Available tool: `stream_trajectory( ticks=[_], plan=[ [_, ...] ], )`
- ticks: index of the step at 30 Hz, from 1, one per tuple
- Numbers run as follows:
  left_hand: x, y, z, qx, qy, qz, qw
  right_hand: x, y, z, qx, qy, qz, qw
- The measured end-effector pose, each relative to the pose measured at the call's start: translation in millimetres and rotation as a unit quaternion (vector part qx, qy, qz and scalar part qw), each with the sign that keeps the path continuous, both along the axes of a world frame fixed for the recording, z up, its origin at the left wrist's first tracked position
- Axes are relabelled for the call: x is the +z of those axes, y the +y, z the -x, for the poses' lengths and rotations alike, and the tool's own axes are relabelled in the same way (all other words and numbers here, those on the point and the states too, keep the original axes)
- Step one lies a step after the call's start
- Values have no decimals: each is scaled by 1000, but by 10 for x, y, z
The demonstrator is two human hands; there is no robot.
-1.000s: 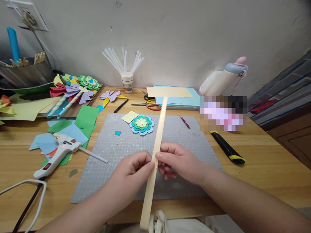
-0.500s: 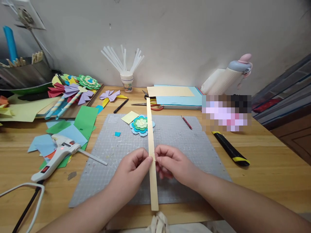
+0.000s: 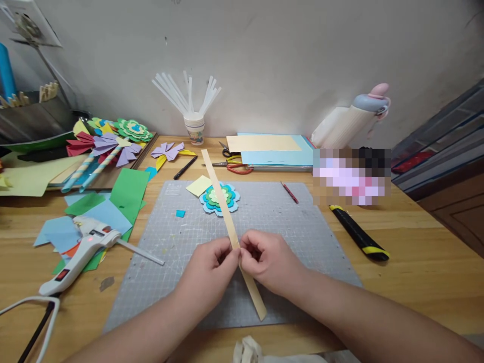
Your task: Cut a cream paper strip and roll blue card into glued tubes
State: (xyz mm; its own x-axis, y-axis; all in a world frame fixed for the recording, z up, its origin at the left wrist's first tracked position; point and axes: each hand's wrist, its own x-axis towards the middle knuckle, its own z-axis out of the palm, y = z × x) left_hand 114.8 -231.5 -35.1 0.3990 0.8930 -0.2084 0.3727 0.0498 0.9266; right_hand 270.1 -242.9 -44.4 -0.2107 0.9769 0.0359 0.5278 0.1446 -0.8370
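Observation:
A long, narrow cream paper strip (image 3: 227, 214) slants across the middle of the head view, its far end leaning left and its near end right. My left hand (image 3: 212, 264) pinches it near the middle between thumb and fingers. On the other side my right hand (image 3: 270, 262) is closed on the same spot, its fingertips meeting those of the left. Beyond the hands, a layered blue and green paper flower (image 3: 232, 200) lies on the grey cutting mat (image 3: 302, 227), partly covered by the strip. A pale yellow paper square (image 3: 197, 186) touches the flower's left side.
At left, a white glue gun (image 3: 81, 252) rests on coloured paper scraps (image 3: 128, 194). Paper flowers on striped straws (image 3: 117, 146) lie behind. A paper cup (image 3: 194, 132) holds white straws. Scissors (image 3: 240, 165), a red pencil (image 3: 289, 192) and a black-and-yellow tool (image 3: 357, 232) lie around.
The strip has turned from nearly straight ahead to a slant, its far end swinging left and its near end right. My right fingers have closed in against the left ones.

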Motion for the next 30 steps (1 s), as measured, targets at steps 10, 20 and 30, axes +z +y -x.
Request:
stream_trajectory(
  ticks=[10, 20, 30],
  plan=[
    [-6, -35, -16, 16, -4, 5, 1000, 6, -53, 13, -15, -156, -90, 984],
    [-76, -19, -33, 20, 0, 22, 1000, -20, -67, 20, -26, -200, -135, 970],
    [-57, -32, 68, 12, -17, 46, 999, -16, 142, -231, -71, -121, -14, 990]
  ],
)
